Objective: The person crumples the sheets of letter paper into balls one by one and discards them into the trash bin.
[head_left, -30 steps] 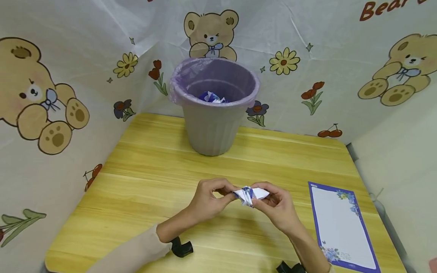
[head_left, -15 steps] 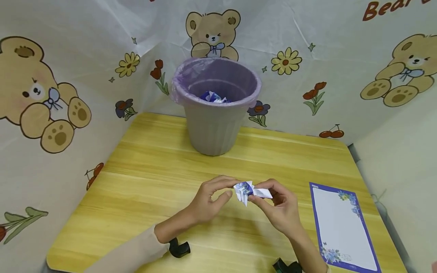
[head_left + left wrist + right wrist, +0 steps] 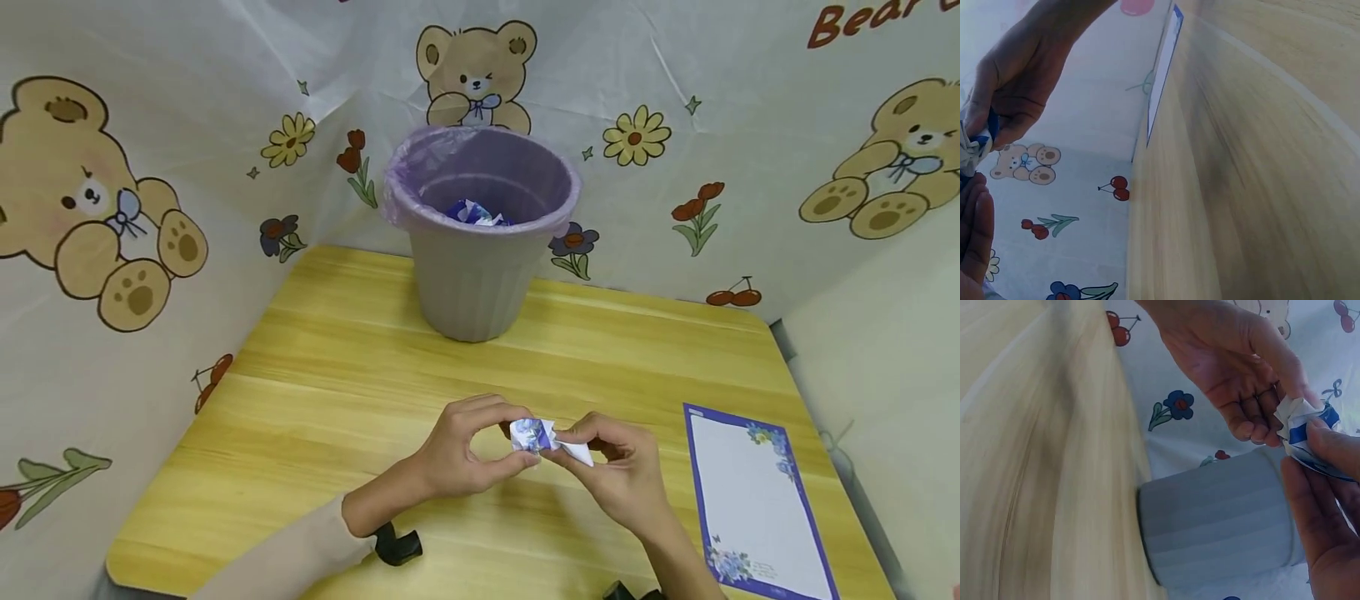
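Both hands hold one crumpled piece of white and blue floral paper above the near middle of the table. My left hand pinches its left end between thumb and fingers. The right hand pinches its middle, and a white folded tail sticks out at the right. In the right wrist view the crumpled paper shows creased white folds and a blue band, with fingers on both sides of it. The left wrist view catches only part of the paper at its left edge.
A grey bin with a purple liner stands at the back of the wooden table, crumpled blue and white paper inside. A flat blue-bordered sheet lies at the right. Behind hangs a bear-printed cloth.
The left fingers came off the paper half a second ago and now pinch its left end again. The paper has turned and been squeezed more compact; the right hand keeps its pinch.
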`<state>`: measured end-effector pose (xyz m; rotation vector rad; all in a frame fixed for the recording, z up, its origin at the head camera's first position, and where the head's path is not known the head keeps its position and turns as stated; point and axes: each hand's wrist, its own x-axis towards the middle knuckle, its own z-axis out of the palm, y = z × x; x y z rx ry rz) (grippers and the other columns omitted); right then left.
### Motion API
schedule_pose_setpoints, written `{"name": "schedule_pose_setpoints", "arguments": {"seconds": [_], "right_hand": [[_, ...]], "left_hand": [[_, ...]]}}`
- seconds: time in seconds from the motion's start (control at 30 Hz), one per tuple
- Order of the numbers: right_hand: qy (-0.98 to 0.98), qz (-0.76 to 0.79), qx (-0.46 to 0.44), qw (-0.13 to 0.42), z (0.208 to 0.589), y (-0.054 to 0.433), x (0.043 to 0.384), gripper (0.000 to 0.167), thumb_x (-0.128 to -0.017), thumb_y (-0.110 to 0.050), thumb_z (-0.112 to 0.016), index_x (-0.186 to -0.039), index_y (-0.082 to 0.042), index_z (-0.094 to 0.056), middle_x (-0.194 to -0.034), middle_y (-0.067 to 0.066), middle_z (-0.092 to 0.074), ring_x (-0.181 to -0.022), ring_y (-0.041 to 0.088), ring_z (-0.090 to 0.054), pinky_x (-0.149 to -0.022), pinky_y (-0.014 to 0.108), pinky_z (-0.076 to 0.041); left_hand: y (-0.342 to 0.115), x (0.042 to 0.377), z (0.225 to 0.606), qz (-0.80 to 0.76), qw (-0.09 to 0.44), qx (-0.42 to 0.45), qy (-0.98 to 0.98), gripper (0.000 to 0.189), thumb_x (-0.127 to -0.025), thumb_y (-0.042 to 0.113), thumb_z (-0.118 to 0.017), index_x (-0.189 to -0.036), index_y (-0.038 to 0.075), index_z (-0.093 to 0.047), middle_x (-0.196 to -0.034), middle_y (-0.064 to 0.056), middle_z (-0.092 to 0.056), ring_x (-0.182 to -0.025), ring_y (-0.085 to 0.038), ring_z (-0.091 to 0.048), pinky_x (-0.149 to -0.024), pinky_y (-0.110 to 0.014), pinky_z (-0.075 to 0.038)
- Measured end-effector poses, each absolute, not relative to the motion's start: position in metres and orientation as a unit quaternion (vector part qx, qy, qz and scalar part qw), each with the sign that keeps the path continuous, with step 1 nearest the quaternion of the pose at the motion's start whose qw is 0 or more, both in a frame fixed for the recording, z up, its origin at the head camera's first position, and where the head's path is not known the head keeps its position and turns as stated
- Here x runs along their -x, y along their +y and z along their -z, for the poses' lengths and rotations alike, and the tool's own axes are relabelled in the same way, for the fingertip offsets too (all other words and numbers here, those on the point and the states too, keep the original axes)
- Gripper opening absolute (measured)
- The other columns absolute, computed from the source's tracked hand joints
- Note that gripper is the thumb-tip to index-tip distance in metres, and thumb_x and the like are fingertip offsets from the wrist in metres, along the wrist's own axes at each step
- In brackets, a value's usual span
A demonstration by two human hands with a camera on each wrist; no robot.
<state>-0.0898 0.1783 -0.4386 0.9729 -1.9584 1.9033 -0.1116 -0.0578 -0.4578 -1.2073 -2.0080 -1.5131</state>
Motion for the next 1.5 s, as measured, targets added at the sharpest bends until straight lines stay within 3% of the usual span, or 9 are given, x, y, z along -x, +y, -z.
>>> {"name": "schedule_pose_setpoints", "arguments": {"seconds": [0.2, 0.3, 0.43, 0.6, 0.73, 0.87, 1.03, 1.17, 1.5], "right_hand": [[-0.671, -0.661, -0.326, 0.085, 0.443, 0.186, 0.088, 0.034, -0.085, 0.021, -0.078, -0.114, 0.003, -0.079, -0.106, 0.002, -0.082, -0.091, 0.009, -0.076, -0.076, 0.021, -0.064], [-0.615, -0.690, -0.379, 0.038, 0.447, 0.195, 0.092, 0.030, -0.103, 0.012, -0.058, -0.131, 0.010, -0.070, -0.128, 0.007, -0.078, -0.109, 0.014, -0.071, -0.088, 0.023, -0.060], [-0.529, -0.732, -0.428, -0.037, 0.457, 0.201, 0.100, 0.035, -0.112, 0.003, -0.044, -0.138, 0.009, -0.067, -0.139, 0.011, -0.070, -0.118, 0.018, -0.063, -0.089, 0.030, -0.056], [-0.500, -0.754, -0.420, -0.062, 0.465, 0.199, 0.104, 0.029, -0.102, 0.007, -0.066, -0.130, 0.003, -0.075, -0.135, 0.009, -0.068, -0.113, 0.018, -0.060, -0.084, 0.028, -0.058], [-0.517, -0.756, -0.396, -0.069, 0.461, 0.195, 0.105, 0.032, -0.098, 0.011, -0.070, -0.130, 0.008, -0.069, -0.133, 0.009, -0.065, -0.107, 0.016, -0.063, -0.085, 0.025, -0.061], [-0.575, -0.732, -0.360, -0.068, 0.451, 0.195, 0.102, 0.033, -0.093, 0.016, -0.073, -0.124, 0.009, -0.063, -0.125, 0.007, -0.068, -0.097, 0.013, -0.069, -0.079, 0.024, -0.065], [-0.647, -0.684, -0.336, -0.027, 0.447, 0.192, 0.097, 0.028, -0.086, 0.020, -0.077, -0.108, 0.003, -0.073, -0.104, 0.005, -0.075, -0.090, 0.014, -0.074, -0.080, 0.028, -0.067], [-0.659, -0.657, -0.364, 0.044, 0.453, 0.183, 0.098, 0.026, -0.083, 0.022, -0.079, -0.099, 0.003, -0.074, -0.090, 0.012, -0.074, -0.083, 0.015, -0.073, -0.076, 0.028, -0.067], [-0.705, -0.559, -0.387, 0.202, 0.452, 0.167, 0.095, 0.027, -0.080, 0.018, -0.083, -0.085, -0.005, -0.072, -0.078, 0.006, -0.070, -0.070, 0.013, -0.069, -0.068, 0.018, -0.061]], "left_hand": [[-0.057, 0.116, 0.458, 0.534, 0.201, 0.427, -0.701, 0.031, -0.089, 0.007, -0.088, -0.118, 0.008, -0.076, -0.099, -0.004, -0.080, -0.082, -0.011, -0.069, -0.075, -0.022, -0.063], [-0.060, 0.119, 0.454, 0.554, 0.179, 0.426, -0.693, 0.032, -0.088, 0.003, -0.087, -0.118, 0.008, -0.076, -0.100, -0.005, -0.081, -0.084, -0.011, -0.070, -0.076, -0.026, -0.064], [-0.065, 0.121, 0.451, 0.572, 0.147, 0.436, -0.679, 0.031, -0.088, 0.000, -0.087, -0.117, 0.006, -0.078, -0.100, -0.007, -0.081, -0.084, -0.012, -0.071, -0.073, -0.029, -0.065], [-0.066, 0.120, 0.455, 0.575, 0.111, 0.449, -0.675, 0.029, -0.090, 0.001, -0.085, -0.117, 0.005, -0.078, -0.101, -0.008, -0.081, -0.085, -0.012, -0.073, -0.072, -0.028, -0.065], [-0.067, 0.118, 0.461, 0.574, 0.077, 0.442, -0.685, 0.031, -0.093, 0.002, -0.082, -0.123, 0.006, -0.075, -0.104, -0.007, -0.079, -0.090, -0.012, -0.072, -0.079, -0.025, -0.064], [-0.070, 0.118, 0.464, 0.552, 0.079, 0.447, -0.699, 0.033, -0.095, 0.002, -0.079, -0.127, 0.007, -0.074, -0.105, -0.005, -0.078, -0.093, -0.011, -0.072, -0.082, -0.025, -0.065], [-0.071, 0.119, 0.466, 0.515, 0.121, 0.463, -0.711, 0.031, -0.094, 0.002, -0.080, -0.124, 0.006, -0.075, -0.104, -0.004, -0.080, -0.092, -0.012, -0.074, -0.080, -0.024, -0.065], [-0.069, 0.118, 0.469, 0.511, 0.153, 0.457, -0.712, 0.027, -0.092, 0.001, -0.082, -0.119, 0.004, -0.078, -0.097, -0.005, -0.080, -0.083, -0.011, -0.071, -0.075, -0.017, -0.060], [-0.062, 0.111, 0.471, 0.419, 0.318, 0.443, -0.726, 0.029, -0.089, -0.002, -0.084, -0.118, 0.002, -0.081, -0.092, -0.002, -0.082, -0.075, -0.009, -0.070, -0.070, -0.011, -0.054]]}}
